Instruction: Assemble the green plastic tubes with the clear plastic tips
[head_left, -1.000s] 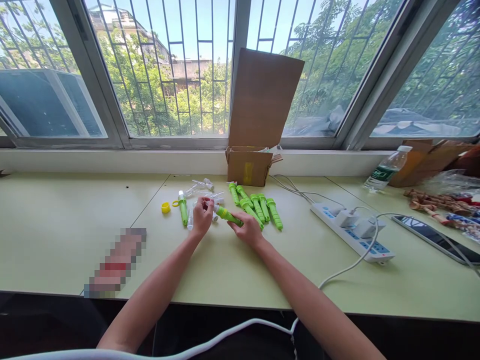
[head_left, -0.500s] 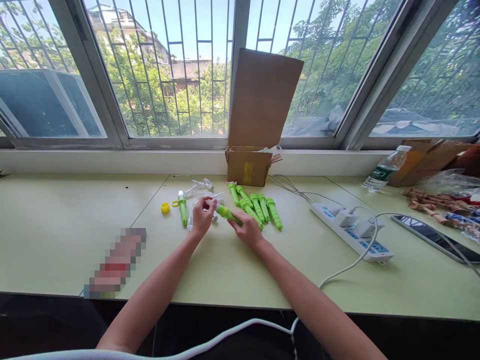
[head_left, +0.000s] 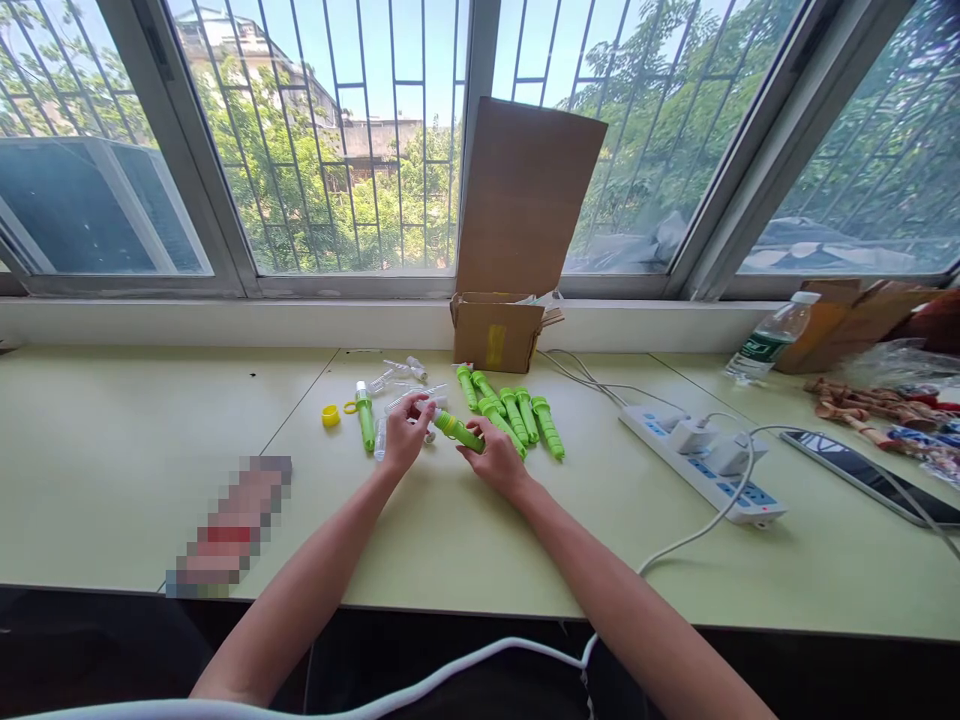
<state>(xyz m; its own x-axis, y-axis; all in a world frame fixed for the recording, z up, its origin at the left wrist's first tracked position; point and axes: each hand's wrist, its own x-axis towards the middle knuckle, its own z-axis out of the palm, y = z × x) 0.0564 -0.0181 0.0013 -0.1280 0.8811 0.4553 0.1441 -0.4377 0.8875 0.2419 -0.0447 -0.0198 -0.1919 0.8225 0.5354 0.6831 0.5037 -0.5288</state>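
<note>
My right hand (head_left: 496, 457) is closed round the lower end of a green plastic tube (head_left: 456, 428) with a yellow ring near its top. At its other end my left hand (head_left: 407, 432) pinches a clear plastic tube that sticks out of the green one; the fingers hide most of it. Left of my left hand stand another green tube (head_left: 366, 420) with a clear top and a yellow loop, and a yellow cap (head_left: 330, 415). Several clear plastic tubes (head_left: 409, 388) lie behind my left hand. Several green ribbed tubes (head_left: 529, 415) lie beyond my right hand.
An open cardboard box (head_left: 495, 335) stands against the window sill. A white power strip (head_left: 705, 465) with plugs and cables lies to the right, near a phone (head_left: 862, 475) and a plastic bottle (head_left: 772, 340). A pixelated patch (head_left: 232, 525) covers something at left.
Both hands stay almost in place on the green tube. My right hand has shifted very slightly, showing a little more of the tube.
</note>
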